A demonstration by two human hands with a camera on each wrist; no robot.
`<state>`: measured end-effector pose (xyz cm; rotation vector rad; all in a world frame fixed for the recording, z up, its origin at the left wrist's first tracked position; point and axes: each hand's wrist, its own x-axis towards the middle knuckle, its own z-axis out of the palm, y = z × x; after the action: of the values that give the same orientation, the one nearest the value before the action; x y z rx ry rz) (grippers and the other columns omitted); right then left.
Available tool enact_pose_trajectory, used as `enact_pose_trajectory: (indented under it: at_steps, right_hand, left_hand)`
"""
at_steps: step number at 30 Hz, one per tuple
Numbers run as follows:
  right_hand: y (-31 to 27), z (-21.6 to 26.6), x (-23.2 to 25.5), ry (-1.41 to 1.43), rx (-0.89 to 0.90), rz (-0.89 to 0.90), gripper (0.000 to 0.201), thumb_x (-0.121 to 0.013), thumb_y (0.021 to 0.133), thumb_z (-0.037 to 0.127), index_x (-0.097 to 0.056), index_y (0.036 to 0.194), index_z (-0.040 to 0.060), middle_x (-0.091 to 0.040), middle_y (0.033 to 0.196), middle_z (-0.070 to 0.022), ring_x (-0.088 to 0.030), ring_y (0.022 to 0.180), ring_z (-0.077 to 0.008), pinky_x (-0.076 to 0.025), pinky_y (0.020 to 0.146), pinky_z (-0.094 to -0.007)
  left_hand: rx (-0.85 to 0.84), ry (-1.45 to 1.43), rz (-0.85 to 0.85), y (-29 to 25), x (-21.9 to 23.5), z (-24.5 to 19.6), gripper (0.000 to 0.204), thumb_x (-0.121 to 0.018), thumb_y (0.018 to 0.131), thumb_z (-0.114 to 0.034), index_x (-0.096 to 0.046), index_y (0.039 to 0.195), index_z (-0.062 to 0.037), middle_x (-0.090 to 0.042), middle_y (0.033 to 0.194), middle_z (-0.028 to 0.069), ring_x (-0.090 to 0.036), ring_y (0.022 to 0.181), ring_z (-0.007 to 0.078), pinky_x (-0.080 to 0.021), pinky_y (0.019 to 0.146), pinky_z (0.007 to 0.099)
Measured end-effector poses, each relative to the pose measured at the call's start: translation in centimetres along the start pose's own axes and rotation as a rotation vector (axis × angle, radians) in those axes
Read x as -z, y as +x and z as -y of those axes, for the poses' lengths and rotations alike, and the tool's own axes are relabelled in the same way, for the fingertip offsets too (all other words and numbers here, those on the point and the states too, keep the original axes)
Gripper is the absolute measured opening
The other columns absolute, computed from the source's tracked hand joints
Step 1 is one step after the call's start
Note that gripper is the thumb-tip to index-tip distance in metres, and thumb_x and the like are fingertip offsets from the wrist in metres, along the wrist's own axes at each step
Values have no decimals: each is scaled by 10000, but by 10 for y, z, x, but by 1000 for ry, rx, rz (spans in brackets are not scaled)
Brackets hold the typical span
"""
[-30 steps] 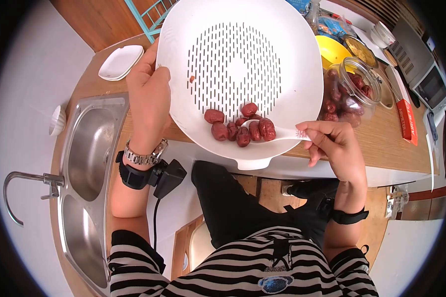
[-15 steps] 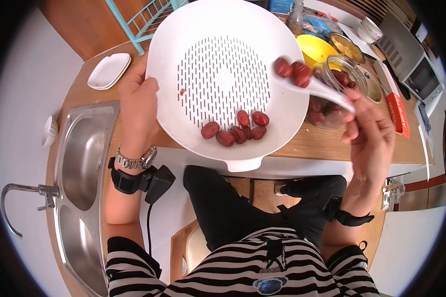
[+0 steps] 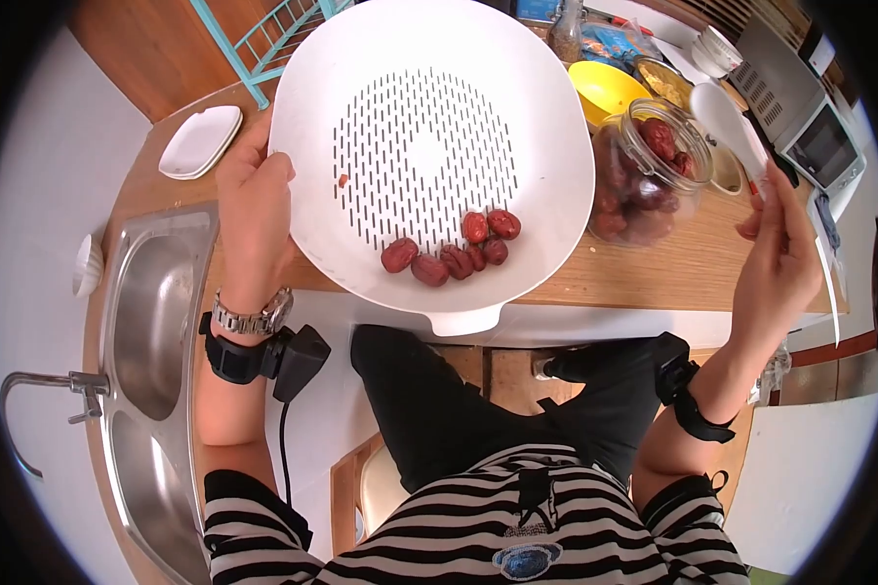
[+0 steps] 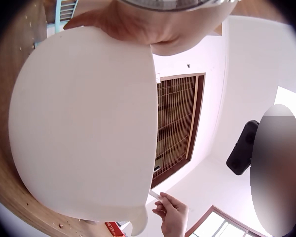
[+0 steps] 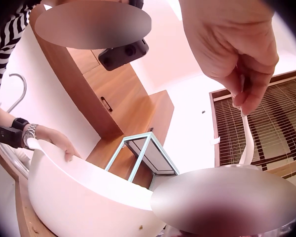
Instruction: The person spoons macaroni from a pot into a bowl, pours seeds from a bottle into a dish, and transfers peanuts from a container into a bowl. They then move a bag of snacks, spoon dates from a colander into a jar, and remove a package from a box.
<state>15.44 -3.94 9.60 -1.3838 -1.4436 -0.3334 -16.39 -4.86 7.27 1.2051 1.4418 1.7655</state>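
Note:
My left hand (image 3: pixel 254 210) grips the left rim of a large white colander (image 3: pixel 439 39), which is tilted towards me. Several red dates (image 3: pixel 429 270) lie along its lower side, below the slotted bottom. My right hand (image 3: pixel 778 249) pinches the handle of a white spoon (image 3: pixel 720 112), held up just right of a glass jar (image 3: pixel 610 210). No dates show on the spoon in the head view. The open-topped jar holds many dates (image 3: pixel 657 138). In the right wrist view a blur hides much of the jar, with the spoon (image 5: pixel 247 143) reaching down behind it.
A double steel sink (image 3: pixel 156 322) with a tap (image 3: pixel 86 382) is at the left. White dishes (image 3: pixel 200 141) stand beside a teal rack (image 3: pixel 273 44). Behind the jar are a yellow bowl (image 3: pixel 600 86), a glass bottle (image 3: pixel 565 39) and a microwave (image 3: pixel 824 146).
The spoon lifted dates out of the colander and moved right to the jar; now it shows none. My right hand moved right with it. My left hand keeps its grip on the colander.

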Motion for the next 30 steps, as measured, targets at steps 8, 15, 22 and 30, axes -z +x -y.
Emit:
enact_pose_trajectory:
  at_steps: [8,15,22,30]
  right_hand:
    - [-25,34,-2,447,-34,553,246,-459,709,-98,-573,904,-1,-536,666,-68,-480,521,-113,-386,475,-233]
    - [-41,27,-36,242,246,611,205,-458,683,-100,-561,845,-29,-540,709,-175,-526,652,-322,-417,582,-333]
    - [-48,33,-34,539,-44,930,189,-471,711,-67,-562,874,-43,-551,636,-150,-542,557,-217,-417,522,-281]
    - [-52,40,-35,800,-412,1191,159,-449,797,0,-572,889,-41,-526,604,-57,-472,437,-58,-390,392,-190]
  left_hand:
    - [-15,-22,-10,-3,-3,-4,469,-303,688,79,-417,1142,55,-523,1019,117,-523,828,117,-417,703,220]
    - [-81,-10,-1,-12,-9,-13,468,-298,696,77,-403,1151,58,-513,1050,130,-528,877,132,-418,743,234]
    - [-111,-62,12,-13,-8,-12,463,-293,710,72,-389,1163,56,-518,1041,125,-529,875,127,-418,748,231]
    - [-121,-87,47,-13,-7,-11,452,-293,712,71,-410,1148,50,-523,1027,117,-530,859,118,-420,736,220]
